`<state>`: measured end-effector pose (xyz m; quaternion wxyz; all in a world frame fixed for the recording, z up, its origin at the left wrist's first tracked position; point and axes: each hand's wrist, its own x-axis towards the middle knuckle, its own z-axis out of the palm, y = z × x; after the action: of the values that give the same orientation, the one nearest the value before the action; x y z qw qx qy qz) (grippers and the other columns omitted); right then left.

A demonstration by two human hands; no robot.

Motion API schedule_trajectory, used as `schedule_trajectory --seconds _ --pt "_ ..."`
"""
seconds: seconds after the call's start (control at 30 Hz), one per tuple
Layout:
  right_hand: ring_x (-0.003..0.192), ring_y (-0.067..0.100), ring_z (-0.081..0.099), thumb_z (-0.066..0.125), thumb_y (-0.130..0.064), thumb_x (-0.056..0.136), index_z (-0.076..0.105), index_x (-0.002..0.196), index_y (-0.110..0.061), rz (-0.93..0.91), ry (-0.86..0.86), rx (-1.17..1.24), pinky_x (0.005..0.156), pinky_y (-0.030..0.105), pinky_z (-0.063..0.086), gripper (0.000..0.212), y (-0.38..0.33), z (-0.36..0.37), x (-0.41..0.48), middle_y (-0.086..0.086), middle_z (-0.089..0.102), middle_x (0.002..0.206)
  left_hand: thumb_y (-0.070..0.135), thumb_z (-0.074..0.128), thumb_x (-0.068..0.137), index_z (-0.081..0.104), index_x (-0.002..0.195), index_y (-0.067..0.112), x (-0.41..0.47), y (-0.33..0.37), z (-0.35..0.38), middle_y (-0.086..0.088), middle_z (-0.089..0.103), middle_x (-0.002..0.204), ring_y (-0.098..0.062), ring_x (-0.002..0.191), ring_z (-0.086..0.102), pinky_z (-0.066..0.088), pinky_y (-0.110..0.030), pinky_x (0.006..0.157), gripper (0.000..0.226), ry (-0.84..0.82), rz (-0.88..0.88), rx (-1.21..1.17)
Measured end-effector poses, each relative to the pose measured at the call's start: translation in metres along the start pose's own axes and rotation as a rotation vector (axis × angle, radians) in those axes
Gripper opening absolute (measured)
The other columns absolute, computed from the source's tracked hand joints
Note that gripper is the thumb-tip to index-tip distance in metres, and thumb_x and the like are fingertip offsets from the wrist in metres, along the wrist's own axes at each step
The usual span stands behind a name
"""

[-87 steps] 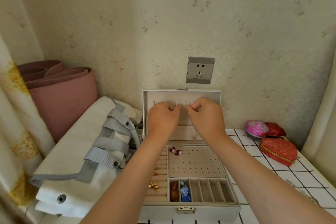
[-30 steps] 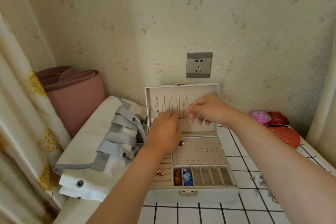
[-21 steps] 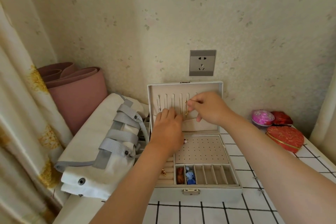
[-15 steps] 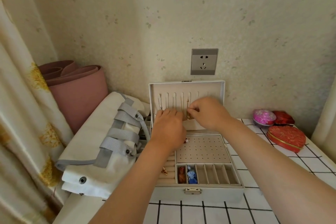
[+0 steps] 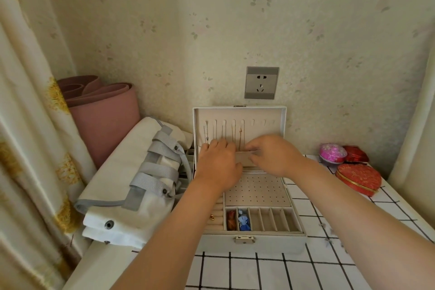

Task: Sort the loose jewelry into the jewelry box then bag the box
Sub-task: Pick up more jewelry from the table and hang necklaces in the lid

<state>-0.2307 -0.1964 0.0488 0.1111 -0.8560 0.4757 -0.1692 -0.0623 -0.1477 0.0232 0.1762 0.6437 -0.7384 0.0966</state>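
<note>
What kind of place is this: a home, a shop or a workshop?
Most likely a room in a home, perhaps a bedroom corner. The pale floral wallpaper with a grey wall socket, the cream curtain with yellow flowers and the rolled pink mat suggest it.

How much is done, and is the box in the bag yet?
Partly done: necklaces hang in the lid and small pieces sit in two front slots of the jewelry box. Now the right hand pinches the lid pocket, the left hand at it too. Left: shut the open box and put it in the white bag beside it.
</note>
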Motion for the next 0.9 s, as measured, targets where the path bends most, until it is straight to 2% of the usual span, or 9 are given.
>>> schedule_trajectory --seconds 0.03,0.1,0.27,0.37,0.47,0.53,0.57,0.67,0.9 --pt "0.111 0.012 0.063 0.063 -0.022 0.093 0.071 0.12 -0.024 0.0 0.022 0.033 0.099 0.036 0.05 0.028 0.001 -0.005 -0.003 -0.006 0.07 0.12 0.041 0.047 0.093 0.052 0.129 0.017 0.001 0.002 -0.003 -0.002 0.053 0.126 -0.022 0.118 0.044 0.032 -0.036 0.1 0.043 -0.009 -0.006 -0.012" --pt "0.112 0.008 0.061 0.063 -0.021 0.094 0.07 0.122 -0.023 0.014 0.073 0.102 0.102 0.029 0.046 0.028 0.003 -0.015 -0.014 -0.008 0.069 0.12 0.041 0.048 0.094 0.051 0.133 0.018 0.002 0.009 -0.008 -0.001 0.053 0.13 -0.022 0.12 0.044 0.032 -0.037 0.101 0.046 -0.009 -0.011 -0.053" --pt "0.07 -0.009 0.056 0.065 -0.021 0.095 0.073 0.114 -0.027 0.132 0.152 0.24 0.084 0.025 0.05 0.022 0.023 -0.026 -0.061 -0.013 0.069 0.105 0.037 0.05 0.095 0.053 0.134 0.019 -0.001 0.043 -0.022 0.0 0.058 0.125 -0.022 0.114 0.049 0.041 -0.038 0.095 0.043 0.037 0.056 -0.217" --pt "0.066 -0.015 0.055 0.065 -0.022 0.094 0.073 0.113 -0.028 0.205 0.115 0.204 0.082 0.023 0.052 0.021 0.05 -0.034 -0.097 -0.013 0.068 0.104 0.034 0.05 0.096 0.056 0.13 0.02 -0.004 0.075 -0.028 0.001 0.061 0.116 -0.019 0.106 0.053 0.046 -0.035 0.089 0.037 0.029 0.123 -0.308" --pt "0.062 -0.02 0.056 0.065 -0.018 0.094 0.073 0.11 -0.027 0.288 0.147 0.194 0.067 0.011 0.046 0.02 0.075 -0.047 -0.128 -0.015 0.067 0.102 0.033 0.052 0.096 0.056 0.13 0.021 -0.009 0.109 -0.025 0.003 0.062 0.114 -0.019 0.106 0.053 0.047 -0.036 0.089 0.036 -0.054 0.178 -0.388" --pt "0.054 -0.014 0.058 0.065 -0.015 0.094 0.073 0.107 -0.025 0.34 0.134 0.195 0.057 0.008 0.045 0.018 0.091 -0.054 -0.147 -0.012 0.069 0.101 0.032 0.051 0.096 0.057 0.128 0.022 -0.012 0.129 -0.019 0.003 0.064 0.112 -0.019 0.106 0.054 0.048 -0.035 0.089 0.034 -0.123 0.221 -0.402" --pt "0.05 -0.005 0.06 0.066 -0.014 0.094 0.073 0.103 -0.027 0.371 0.124 0.212 0.054 0.013 0.049 0.017 0.099 -0.056 -0.156 -0.009 0.071 0.1 0.032 0.051 0.096 0.058 0.127 0.023 -0.012 0.138 -0.015 0.003 0.064 0.11 -0.019 0.105 0.056 0.048 -0.035 0.088 0.033 -0.16 0.235 -0.408" --pt "0.052 0.012 0.065 0.067 -0.017 0.093 0.07 0.095 -0.035 0.473 0.056 0.217 0.061 0.031 0.059 0.018 0.123 -0.059 -0.181 -0.01 0.07 0.099 0.031 0.051 0.096 0.062 0.122 0.022 -0.013 0.164 -0.002 0.002 0.065 0.109 -0.019 0.104 0.058 0.05 -0.036 0.088 0.03 -0.242 0.265 -0.418" --pt "0.061 0.01 0.066 0.072 -0.01 0.088 0.075 0.094 -0.025 0.616 -0.125 0.187 0.054 0.018 0.05 0.016 0.169 -0.055 -0.216 -0.002 0.072 0.098 0.028 0.051 0.096 0.061 0.128 0.021 -0.025 0.223 0.038 -0.004 0.06 0.123 -0.022 0.116 0.051 0.048 -0.041 0.094 0.034 -0.401 0.468 -0.339"
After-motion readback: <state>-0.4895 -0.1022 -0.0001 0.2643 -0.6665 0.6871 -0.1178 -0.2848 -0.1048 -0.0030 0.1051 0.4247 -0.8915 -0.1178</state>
